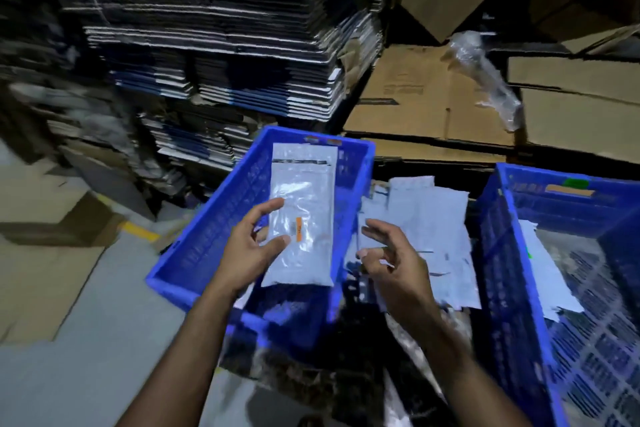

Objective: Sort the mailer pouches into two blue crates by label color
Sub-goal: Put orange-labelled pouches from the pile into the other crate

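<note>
**A pouch in my left grip, over the left crate**

Far left, flattened cardboard (41, 274) lies on the grey floor (104, 367), with a yellow line (140, 230) painted across it. Behind rise tall stacks of folded cartons (214, 45), blurred at the edges.

My left hand (251, 250) holds a white mailer pouch (303, 215) upright over the left blue crate (194, 253). My grip pinches the pouch by its left edge, fingers behind and thumb on the front near the lower half. The pouch carries a small orange label (298, 228) just right of my thumb. The same crate has an orange tag (333, 141) on its far rim. Pale pouches show low inside it, though blur hides how many.

My right hand (391, 253) hovers just beside the pouch, apart from it, fingers loosely spread and holding nothing. Beneath and beyond it, between the two crates, lies a loose heap of white pouches (436, 229).

To the right stands the second blue crate (498, 253), with a green tag (575, 183) on its far wall above a tan strip. A few white pouches (550, 277) lie inside against its left wall; one shows a speck of green.

Behind, brown cardboard boxes (433, 107) are stacked, with a crumpled strip of clear plastic wrap (485, 73) draped over them.
</note>
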{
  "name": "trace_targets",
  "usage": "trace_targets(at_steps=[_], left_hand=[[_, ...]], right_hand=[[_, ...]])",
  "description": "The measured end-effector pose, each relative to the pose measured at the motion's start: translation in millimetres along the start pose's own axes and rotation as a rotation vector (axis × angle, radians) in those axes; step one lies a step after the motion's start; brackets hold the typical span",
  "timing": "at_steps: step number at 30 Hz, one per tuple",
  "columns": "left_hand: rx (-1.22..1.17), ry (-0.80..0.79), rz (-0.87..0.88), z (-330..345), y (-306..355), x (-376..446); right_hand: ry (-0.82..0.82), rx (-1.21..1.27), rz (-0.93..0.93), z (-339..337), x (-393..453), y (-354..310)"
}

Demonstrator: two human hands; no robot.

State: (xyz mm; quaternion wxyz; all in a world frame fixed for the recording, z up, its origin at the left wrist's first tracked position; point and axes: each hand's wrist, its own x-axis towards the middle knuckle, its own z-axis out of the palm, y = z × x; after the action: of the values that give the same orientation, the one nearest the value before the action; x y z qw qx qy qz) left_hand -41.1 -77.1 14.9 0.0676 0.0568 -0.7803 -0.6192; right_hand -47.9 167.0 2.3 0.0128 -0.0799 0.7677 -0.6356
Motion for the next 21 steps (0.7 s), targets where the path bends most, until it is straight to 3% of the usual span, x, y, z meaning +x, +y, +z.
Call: trace_targets(at_steps=[2,5,10,15,18,21], left_hand=[[0.098,0.040,-0.087,-32.9,-27.9,8.7],[0.263,0.093,-0.232,-65.8,-57.7,24.7],[0.415,-0.082,-0.437,-85.1,-86.1,55.7],[0.692,-0.219,-0.573,-78.3,-113.4,78.0],[0.539,-0.114,-0.756,-68.9,-107.5,83.2],[0.799,-0.218,-0.622,-61.7,-94.0,83.0]], right_hand=[[0.008,-0.110,-0.012,30.7,-0.1,5.6],[-0.053,-0.479,-0.207,70.9,1.1,29.2],[-0.122,-0.806,-0.166,103.2,-2.9,55.3],[-0.071,-0.813,-0.197,108.9,-3.7,66.7],[-0.066,-0.821,-0.200,111.7,-2.0,65.3],[-0.045,-0.758,-0.228,110.6,-2.1,63.5]])
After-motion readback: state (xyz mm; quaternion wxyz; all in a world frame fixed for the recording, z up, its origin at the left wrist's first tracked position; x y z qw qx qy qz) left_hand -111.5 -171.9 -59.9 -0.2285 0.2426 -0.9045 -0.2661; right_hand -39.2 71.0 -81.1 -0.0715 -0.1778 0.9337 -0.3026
